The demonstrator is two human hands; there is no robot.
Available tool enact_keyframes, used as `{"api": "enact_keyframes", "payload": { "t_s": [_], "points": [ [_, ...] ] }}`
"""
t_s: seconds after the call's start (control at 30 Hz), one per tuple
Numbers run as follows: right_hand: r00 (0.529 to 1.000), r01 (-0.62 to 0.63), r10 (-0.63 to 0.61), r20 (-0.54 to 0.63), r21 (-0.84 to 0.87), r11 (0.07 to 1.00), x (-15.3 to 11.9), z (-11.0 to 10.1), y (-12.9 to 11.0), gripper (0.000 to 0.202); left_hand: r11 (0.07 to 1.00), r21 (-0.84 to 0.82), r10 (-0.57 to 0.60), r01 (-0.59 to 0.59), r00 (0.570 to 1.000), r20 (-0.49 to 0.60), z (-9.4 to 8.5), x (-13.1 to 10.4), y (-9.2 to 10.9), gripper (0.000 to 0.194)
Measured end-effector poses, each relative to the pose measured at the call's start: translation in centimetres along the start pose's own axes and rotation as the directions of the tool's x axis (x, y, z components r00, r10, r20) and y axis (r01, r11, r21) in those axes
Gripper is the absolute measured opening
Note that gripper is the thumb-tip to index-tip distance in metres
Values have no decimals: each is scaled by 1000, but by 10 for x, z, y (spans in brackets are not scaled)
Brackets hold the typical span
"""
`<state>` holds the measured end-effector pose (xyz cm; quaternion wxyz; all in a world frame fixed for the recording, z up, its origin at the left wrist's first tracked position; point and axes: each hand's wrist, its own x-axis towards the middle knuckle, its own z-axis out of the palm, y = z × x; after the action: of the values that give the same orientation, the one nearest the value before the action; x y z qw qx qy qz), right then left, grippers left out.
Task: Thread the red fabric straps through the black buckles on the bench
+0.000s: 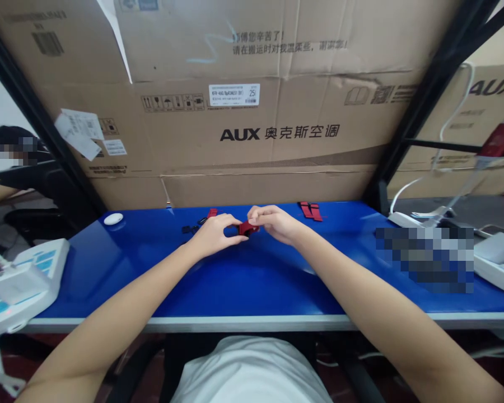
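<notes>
A: What were the hands doing at the blue table (pixel 252 285)?

B: Both met above its far middle. The left hand (pixel 213 235) and the right hand (pixel 273 221) each pinched one end of a small red strap piece (pixel 248 228), fingers curled in, the piece held between them just over the tabletop.

A: Anything else near it?

B: Two more red strap pieces (pixel 311 210) lay on the table beyond the right hand, close to the cardboard box (pixel 252 134). Small black clips (pixel 190 228) and another red bit lay just left of the left hand. A white oval object (pixel 113 219) sat at the table's far left corner.
</notes>
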<state>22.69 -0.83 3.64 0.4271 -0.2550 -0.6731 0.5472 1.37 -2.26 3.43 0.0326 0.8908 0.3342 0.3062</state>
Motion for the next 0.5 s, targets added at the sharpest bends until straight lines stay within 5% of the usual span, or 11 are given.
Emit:
{"api": "enact_keyframes", "payload": {
  "t_s": [0.2, 0.5],
  "points": [
    [998, -49, 39, 42, 254, 966, -3, -2, -2, 20, 957, -255, -120, 140, 989, 91, -4, -1, 0, 36],
    [999, -6, -2, 49, 163, 987, -1, 7, 3, 23, 962, -238, -113, 131, 990, 89, 12, -2, 19, 34]
  ]
}}
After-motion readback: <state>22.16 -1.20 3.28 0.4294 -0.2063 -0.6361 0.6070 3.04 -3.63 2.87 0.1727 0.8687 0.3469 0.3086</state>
